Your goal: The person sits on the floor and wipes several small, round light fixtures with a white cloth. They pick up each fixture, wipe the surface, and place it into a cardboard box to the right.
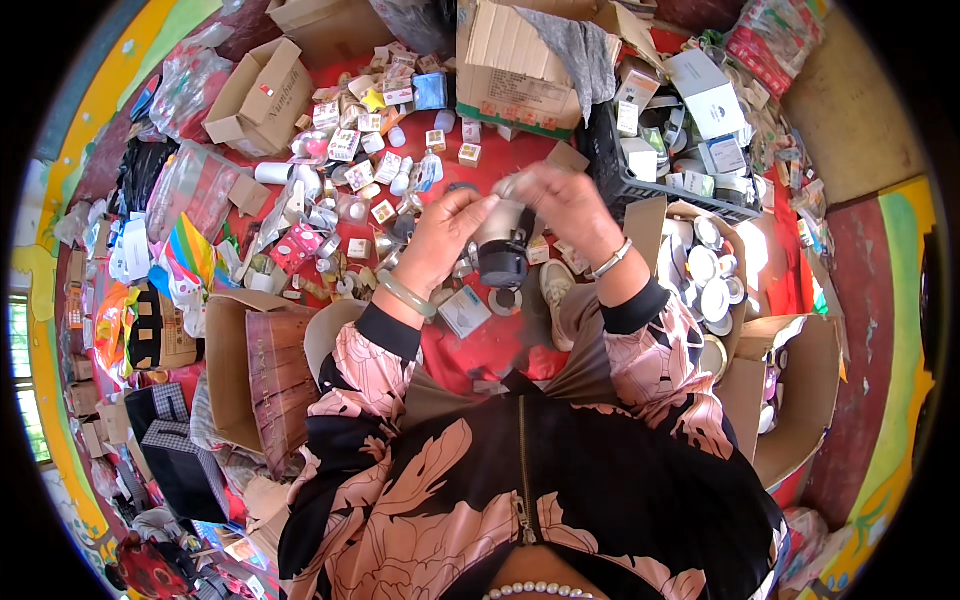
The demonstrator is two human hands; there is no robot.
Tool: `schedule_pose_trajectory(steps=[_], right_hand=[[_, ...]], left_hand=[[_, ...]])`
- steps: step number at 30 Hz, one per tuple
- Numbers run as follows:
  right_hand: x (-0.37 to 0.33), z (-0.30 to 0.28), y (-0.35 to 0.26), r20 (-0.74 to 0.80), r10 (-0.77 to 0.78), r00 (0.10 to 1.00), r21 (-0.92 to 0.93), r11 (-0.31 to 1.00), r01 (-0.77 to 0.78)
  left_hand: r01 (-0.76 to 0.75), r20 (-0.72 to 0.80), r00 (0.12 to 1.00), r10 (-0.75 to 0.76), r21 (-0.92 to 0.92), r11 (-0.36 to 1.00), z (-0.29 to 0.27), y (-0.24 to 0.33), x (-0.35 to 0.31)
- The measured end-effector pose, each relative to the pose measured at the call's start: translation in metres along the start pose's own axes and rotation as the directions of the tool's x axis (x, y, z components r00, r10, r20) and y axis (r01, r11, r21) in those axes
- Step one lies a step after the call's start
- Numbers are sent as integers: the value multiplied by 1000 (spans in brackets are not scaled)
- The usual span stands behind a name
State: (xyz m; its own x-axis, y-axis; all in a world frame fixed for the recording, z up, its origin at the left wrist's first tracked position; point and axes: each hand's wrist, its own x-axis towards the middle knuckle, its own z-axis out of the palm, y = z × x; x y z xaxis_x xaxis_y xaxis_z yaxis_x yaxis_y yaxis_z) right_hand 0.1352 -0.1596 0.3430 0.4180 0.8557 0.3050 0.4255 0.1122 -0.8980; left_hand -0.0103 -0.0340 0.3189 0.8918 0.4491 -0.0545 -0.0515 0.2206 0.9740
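In front of me hangs a bottle-like container [503, 258] with a pale upper part and a black lower end. My left hand [445, 232] is closed, thumb and fingertips pinched at the container's upper left side. Over its top, my right hand [572, 208] is curled and smeared by motion, so its grip is hard to make out. Under the hands, a small white box [464, 313] lies on the red floor near a round lid-like piece [505, 301]. Several small boxes and bottles lie beyond my left hand.
A black crate [640, 190] full of boxes stands at the far right. Nearer on the right, a cardboard box [742, 280] holds white round lids. An open carton [235, 375] stands to my left, and a large carton [520, 80] at the back. My shoe [557, 300] is close by.
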Motion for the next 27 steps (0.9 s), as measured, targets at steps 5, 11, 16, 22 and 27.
schedule_pose_trajectory(steps=[5, 11, 16, 22, 27], right_hand=[[6, -40, -25, -353, 494, 794, 585, 779, -225], [-9, -32, -27, -133, 266, 955, 468, 866, -176], [-13, -7, -32, -138, 186, 973, 336, 933, -131], [-12, 20, -19, -393, -162, 905, -315, 948, 33], [-14, 20, -28, -387, -132, 912, -241, 970, 38]], left_hand=[[59, -90, 988, -128, -539, 840, -4, 16, -6], [-11, -85, 994, -64, -673, 740, -12, 24, -4], [-67, -141, 990, -29, -629, 775, -9, 19, -3], [-99, -231, 973, -20, -494, 864, 19, 25, -9], [-91, -194, 981, 29, -320, 943, 12, 0, -7]])
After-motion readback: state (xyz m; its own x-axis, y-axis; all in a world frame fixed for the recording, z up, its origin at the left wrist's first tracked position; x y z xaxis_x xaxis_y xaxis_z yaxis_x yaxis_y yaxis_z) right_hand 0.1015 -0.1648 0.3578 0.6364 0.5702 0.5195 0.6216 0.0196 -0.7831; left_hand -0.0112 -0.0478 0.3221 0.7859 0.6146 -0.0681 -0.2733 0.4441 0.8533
